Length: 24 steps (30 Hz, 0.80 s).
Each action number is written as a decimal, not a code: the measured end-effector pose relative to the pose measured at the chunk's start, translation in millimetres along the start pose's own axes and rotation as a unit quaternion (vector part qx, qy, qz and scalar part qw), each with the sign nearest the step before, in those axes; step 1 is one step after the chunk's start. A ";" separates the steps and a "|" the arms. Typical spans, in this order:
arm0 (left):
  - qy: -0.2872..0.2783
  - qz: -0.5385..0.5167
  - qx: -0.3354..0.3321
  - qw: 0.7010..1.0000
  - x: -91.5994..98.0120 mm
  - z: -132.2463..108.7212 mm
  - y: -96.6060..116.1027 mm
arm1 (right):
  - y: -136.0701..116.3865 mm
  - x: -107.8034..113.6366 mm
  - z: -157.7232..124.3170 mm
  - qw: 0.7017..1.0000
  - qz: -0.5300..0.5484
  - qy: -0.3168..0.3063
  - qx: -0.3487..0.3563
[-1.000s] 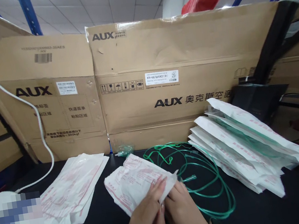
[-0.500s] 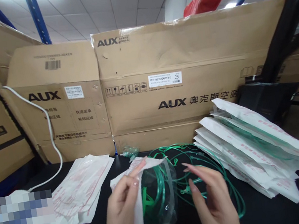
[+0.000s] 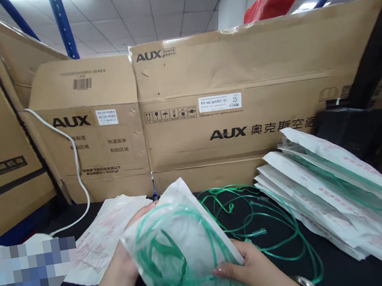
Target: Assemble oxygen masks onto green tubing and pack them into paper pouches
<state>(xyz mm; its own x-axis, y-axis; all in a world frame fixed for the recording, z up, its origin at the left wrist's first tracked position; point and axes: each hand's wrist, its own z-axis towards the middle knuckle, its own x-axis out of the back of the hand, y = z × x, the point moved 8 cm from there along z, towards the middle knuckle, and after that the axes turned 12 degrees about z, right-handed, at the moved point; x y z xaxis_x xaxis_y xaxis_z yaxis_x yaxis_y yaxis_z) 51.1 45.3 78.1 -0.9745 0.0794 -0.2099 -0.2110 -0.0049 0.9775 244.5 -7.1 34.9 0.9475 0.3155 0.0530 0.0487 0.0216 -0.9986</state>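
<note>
A paper-and-clear-film pouch [image 3: 189, 223] is tilted up in front of me, its see-through side facing me. Coiled green tubing [image 3: 211, 236] and a flat green strap [image 3: 173, 249] show inside it. My left hand [image 3: 126, 259] supports the pouch from behind at its left edge, its fingers partly hidden. At the lower right edge my right hand [image 3: 247, 269] grips the pouch, thumb on the film and fingers behind. Just beyond that hand, loose green tubing [image 3: 259, 232] lies in loops on the black table.
Several filled pouches [image 3: 329, 193] are stacked at the right. Flat white pouches [image 3: 108, 228] lie at the left near a white cable [image 3: 77, 165]. Cardboard panels [image 3: 184, 149] stand along the back, and a black box [image 3: 359, 131] sits behind the stack.
The pouch has been turned so its clear side faces me and lifted closer. My right hand, earlier apart from it, now grips its right edge. My left hand has moved behind it.
</note>
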 end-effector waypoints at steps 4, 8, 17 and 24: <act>-0.118 -0.164 0.100 0.974 -37.0 -4.3 -25.8 | 12.4 9.9 6.2 0.984 0.164 0.061 -0.031; -0.158 -0.144 0.096 0.972 -58.4 -13.9 -32.4 | 14.5 14.3 9.0 0.968 0.232 0.090 -0.024; -0.180 0.015 0.174 0.968 -46.1 -7.9 -79.2 | 3.3 74.6 12.3 0.963 0.136 0.229 0.039; -0.278 0.084 0.159 0.944 -64.1 -23.2 -85.0 | -4.3 86.5 14.0 0.984 0.079 0.157 -0.004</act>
<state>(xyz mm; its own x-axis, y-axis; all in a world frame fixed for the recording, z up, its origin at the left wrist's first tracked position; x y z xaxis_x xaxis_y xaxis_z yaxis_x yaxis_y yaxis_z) 129.7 17.6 7.9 -0.7829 0.6149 -0.0946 0.0626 0.2290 0.9714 321.8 33.3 43.8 0.9943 0.0054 -0.1066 -0.1065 -0.0114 -0.9942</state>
